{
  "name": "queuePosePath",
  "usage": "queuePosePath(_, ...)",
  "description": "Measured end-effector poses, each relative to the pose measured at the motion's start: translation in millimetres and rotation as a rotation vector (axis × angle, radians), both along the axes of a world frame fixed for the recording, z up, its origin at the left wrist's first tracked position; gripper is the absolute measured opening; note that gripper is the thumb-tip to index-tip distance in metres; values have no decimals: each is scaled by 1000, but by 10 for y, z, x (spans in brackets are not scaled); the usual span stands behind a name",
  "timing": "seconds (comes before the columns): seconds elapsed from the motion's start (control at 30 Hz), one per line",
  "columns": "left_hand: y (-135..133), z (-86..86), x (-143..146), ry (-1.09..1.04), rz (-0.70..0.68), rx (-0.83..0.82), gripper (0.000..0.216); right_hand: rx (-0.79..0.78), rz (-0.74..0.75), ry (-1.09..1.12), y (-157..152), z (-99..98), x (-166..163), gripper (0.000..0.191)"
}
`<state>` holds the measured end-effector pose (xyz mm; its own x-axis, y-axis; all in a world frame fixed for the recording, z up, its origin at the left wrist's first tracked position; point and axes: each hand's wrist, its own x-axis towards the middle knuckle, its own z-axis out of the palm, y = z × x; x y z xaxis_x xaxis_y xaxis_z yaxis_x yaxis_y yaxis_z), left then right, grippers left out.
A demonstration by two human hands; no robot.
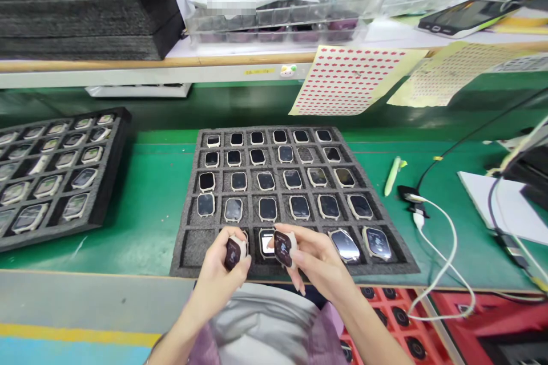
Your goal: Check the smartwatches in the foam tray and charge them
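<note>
Between the thumb and fingers of my left hand [216, 265] is a smartwatch case [235, 252] with a dark screen and pale frame, no strap on it. My right hand [314, 254] pinches a second smartwatch case [284, 248], its screen lit with small marks. Both hands hover over the front row of a dark grey foam tray [197, 248] whose compartments hold many similar watch cases. A case with a bright white screen [266, 242] lies in the tray between my hands. Two more cases, one of them a glossy watch case [345, 245], sit right of my right hand.
Another foam tray [115, 165] of watch cases stands tilted at left. A green pen [392, 175] and white cable [447, 222] lie at right. Sticker sheets [351, 80] hang from the shelf, which carries foam stacks [85, 5] and clear plastic trays [274, 23]. Red trays [394, 319] are below.
</note>
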<state>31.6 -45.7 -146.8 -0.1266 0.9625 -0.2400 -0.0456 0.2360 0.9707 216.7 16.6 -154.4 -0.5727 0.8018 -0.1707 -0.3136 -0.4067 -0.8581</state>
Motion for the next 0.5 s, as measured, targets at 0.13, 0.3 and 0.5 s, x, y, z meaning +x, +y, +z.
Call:
queuePosePath(0.13, -2, 31, 8, -77, 20, 1, 21, 4, -2, 25, 3, 21, -1, 43)
queuePosePath(0.3, -10, 42, 3, -31, -1, 19, 17, -2, 12, 51, -8, 25, 0, 39)
queuePosePath(0.5, -7, 60, 7, -138, -2, -18, 31, 43, 93, 37, 18, 60, 20, 47)
